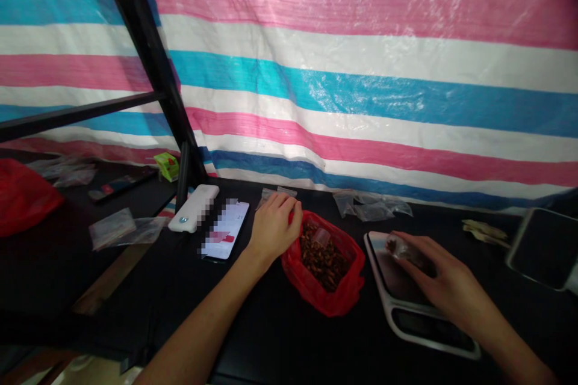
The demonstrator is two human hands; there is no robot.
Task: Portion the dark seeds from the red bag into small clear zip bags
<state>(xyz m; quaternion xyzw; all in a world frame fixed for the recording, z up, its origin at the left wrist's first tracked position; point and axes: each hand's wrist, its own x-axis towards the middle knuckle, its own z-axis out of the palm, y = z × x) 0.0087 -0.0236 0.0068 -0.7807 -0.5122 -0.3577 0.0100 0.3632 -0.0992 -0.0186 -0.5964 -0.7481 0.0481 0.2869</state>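
In the head view, the right hand is gripping a light, soft, slippery small clear bag above the scale, its long axis pointing up-left, while the left hand is curling against a red bag, its hold unclear.

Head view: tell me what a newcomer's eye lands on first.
The pink, blue and white striped tarpaulin fills the background. Front and centre, a red plastic bag of brown dried pieces lies open, with the left hand at its rim. To its right, the right hand holds a small clear bag over a digital scale.
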